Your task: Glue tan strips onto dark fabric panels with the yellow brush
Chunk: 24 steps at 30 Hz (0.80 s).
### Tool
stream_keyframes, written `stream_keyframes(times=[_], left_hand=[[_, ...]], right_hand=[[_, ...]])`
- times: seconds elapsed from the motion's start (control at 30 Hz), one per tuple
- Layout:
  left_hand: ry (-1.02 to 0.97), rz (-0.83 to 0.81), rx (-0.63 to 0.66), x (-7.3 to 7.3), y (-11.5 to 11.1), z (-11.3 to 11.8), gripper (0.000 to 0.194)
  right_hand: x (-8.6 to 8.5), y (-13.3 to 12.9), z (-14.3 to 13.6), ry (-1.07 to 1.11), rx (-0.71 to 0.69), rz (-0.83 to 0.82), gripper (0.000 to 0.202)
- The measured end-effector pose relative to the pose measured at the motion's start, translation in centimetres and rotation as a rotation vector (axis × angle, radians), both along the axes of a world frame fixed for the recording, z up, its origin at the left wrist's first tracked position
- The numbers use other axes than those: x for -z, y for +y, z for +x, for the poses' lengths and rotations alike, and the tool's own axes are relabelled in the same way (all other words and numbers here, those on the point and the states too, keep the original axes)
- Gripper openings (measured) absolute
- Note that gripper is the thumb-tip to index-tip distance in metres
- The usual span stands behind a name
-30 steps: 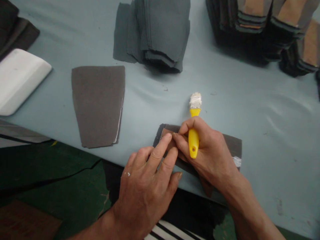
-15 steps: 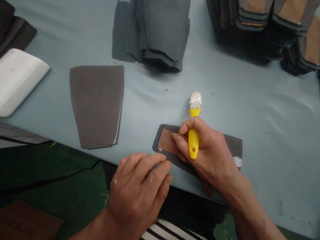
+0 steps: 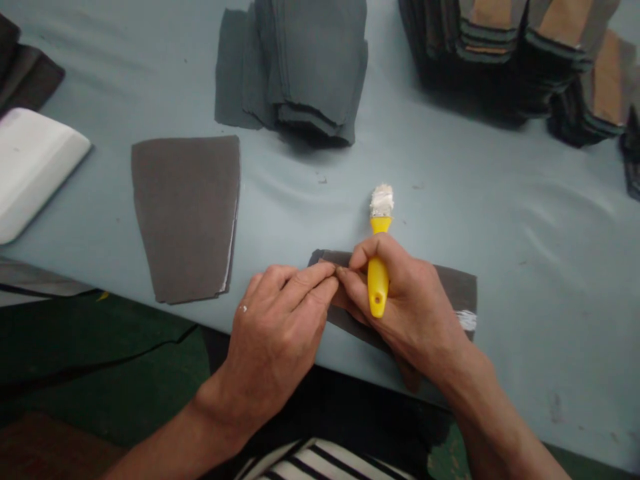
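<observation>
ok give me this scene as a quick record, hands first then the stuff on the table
left hand: fingertips at the tan strip, close to the right thumb
right hand: holds the brush, fingers over the strip
brush: yellow handle, white-coated bristles pointing away
dark piece: under the strip, white smear near its right end
brown piece: flat, left of the hands
far side: grey stack, tan-striped stacks
far left: white object

Left hand point(image 3: 280, 327): moving back over the brown strip point(image 3: 342, 299) after drawing off toward the near side; fingertips closing in beside the right hand point(image 3: 415, 300), now covering the strip's exposed end.
</observation>
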<state>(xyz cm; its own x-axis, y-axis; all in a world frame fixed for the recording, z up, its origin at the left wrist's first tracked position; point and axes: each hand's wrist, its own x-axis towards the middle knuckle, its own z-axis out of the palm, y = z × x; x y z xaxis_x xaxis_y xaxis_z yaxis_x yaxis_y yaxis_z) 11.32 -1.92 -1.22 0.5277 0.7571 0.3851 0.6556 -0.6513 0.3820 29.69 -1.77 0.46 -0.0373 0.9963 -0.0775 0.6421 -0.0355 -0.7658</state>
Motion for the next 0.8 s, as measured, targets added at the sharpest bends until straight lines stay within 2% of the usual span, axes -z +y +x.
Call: stream_keyframes(times=[0.33, 0.5, 0.8], left_hand=[[0.025, 0.03, -0.013, 0.0, 0.2, 0.2, 0.019], [0.012, 0.053, -0.007, 0.6, 0.4, 0.0, 0.023], [0.006, 0.092, 0.002, 1.2, 0.7, 0.0, 0.027]], right_hand=[[0.0, 0.1, 0.0, 0.063, 0.011, -0.074, 0.009], [-0.1, 0.1, 0.3, 0.062, -0.017, -0.01, 0.008], [-1.9, -0.6, 1.4, -0.093, -0.144, -0.026, 0.011]])
